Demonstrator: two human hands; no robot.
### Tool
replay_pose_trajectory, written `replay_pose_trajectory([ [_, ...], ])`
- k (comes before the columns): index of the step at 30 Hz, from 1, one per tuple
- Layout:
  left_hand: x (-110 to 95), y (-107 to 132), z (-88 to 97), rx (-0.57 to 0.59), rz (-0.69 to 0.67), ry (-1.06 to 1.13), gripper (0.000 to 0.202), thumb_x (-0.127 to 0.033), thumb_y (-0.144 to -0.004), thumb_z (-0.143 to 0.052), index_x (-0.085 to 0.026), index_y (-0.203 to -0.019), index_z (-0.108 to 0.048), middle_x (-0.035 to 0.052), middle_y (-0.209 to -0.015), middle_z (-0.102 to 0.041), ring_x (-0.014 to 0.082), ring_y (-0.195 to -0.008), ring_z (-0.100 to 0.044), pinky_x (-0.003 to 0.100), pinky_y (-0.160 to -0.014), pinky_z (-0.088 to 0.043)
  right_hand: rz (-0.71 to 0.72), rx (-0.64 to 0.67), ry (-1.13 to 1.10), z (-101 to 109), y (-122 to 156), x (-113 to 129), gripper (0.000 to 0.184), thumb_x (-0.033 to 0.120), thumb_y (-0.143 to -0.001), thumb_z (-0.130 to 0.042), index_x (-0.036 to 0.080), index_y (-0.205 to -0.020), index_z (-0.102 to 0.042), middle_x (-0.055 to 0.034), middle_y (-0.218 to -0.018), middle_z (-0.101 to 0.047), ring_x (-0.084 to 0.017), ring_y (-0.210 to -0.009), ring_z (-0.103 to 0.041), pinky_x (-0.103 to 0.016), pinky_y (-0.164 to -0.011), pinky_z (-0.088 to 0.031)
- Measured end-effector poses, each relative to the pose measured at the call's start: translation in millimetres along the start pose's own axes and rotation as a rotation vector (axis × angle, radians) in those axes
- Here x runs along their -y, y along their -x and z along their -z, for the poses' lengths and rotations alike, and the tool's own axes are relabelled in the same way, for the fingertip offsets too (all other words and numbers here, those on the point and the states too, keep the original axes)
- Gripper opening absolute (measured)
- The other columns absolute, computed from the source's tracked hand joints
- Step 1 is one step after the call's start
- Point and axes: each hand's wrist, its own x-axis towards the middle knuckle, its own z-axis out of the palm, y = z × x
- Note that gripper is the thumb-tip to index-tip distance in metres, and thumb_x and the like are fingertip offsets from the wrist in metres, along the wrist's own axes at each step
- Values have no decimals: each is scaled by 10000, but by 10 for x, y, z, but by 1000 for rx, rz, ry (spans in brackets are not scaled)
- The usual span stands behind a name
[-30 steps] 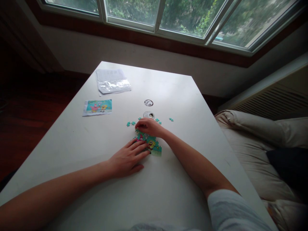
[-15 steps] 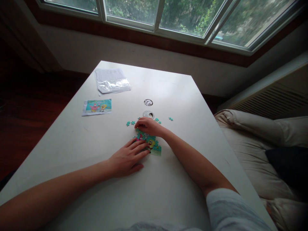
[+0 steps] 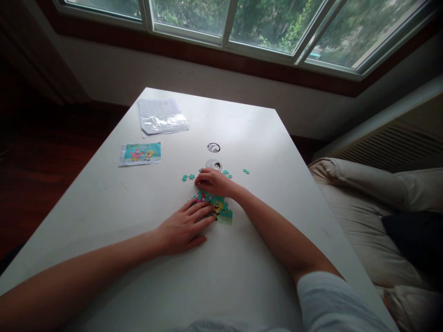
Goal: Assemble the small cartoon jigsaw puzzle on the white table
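A partly joined jigsaw puzzle (image 3: 225, 216) lies on the white table, with a yellow cartoon figure, a pink one and a teal ground. My left hand (image 3: 185, 226) rests flat with fingers stretched, its fingertips over the puzzle's lower left part, which they cover. At the puzzle's far edge, my right hand (image 3: 214, 182) is closed with thumb and fingers together; whatever is between the fingertips is too small and hidden to make out. Loose teal puzzle pieces lie left of that hand (image 3: 184, 178), beyond its knuckles (image 3: 227, 174) and farther right (image 3: 245, 171).
Two round metal-rimmed openings (image 3: 213, 147) sit in the table (image 3: 263, 152) beyond my hands. A picture sheet (image 3: 140, 153) with the same cartoon figures lies at left, and papers in a clear plastic sleeve (image 3: 162, 115) are behind it. A beige sofa (image 3: 360, 203) flanks the right side.
Almost nothing differs. My right hand's fingertips have shifted very slightly at the puzzle's far edge; my left hand stays in place.
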Motion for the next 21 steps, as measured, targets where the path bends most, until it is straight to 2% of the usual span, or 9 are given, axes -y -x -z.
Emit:
replay_pose_trajectory([
  [5, -3, 12, 7, -3, 0, 5, 523, -416, -987, -524, -203, -1463, -489, 120, -1573, -435, 312, -1471, -361, 519, -1259, -210, 32, -11, 49, -31, 32, -13, 96, 197, -927, -642, 177, -986, -715, -45, -890, -584, -165, -843, -514, -280, -814, -403],
  [9, -5, 15, 6, 0, -4, 0, 532, -423, -994, -517, -197, -1473, -475, 122, -1576, -430, 312, -1478, -351, 523, -1262, -199, -12, -20, 75, -44, 43, 2, 171, 171, -900, -667, 184, -1069, -690, -62, -982, -592, -187, -926, -515, -309, -886, -406],
  [13, -9, 12, -2, -1, 2, 2, 516, -420, -997, -507, -197, -1463, -489, 126, -1577, -428, 315, -1474, -357, 525, -1255, -220, -37, -13, 83, -58, 36, 48, 63, 170, -917, -647, 177, -955, -697, -69, -978, -594, -189, -927, -510, -304, -879, -398],
  [21, -11, 8, 2, -1, 3, 3, 521, -421, -988, -526, -205, -1461, -494, 125, -1557, -453, 313, -1468, -366, 519, -1257, -217, -141, -130, 146, -208, 16, 80, 81, 160, -949, -599, 182, -943, -678, -44, -885, -591, -173, -893, -500, -281, -851, -369],
])
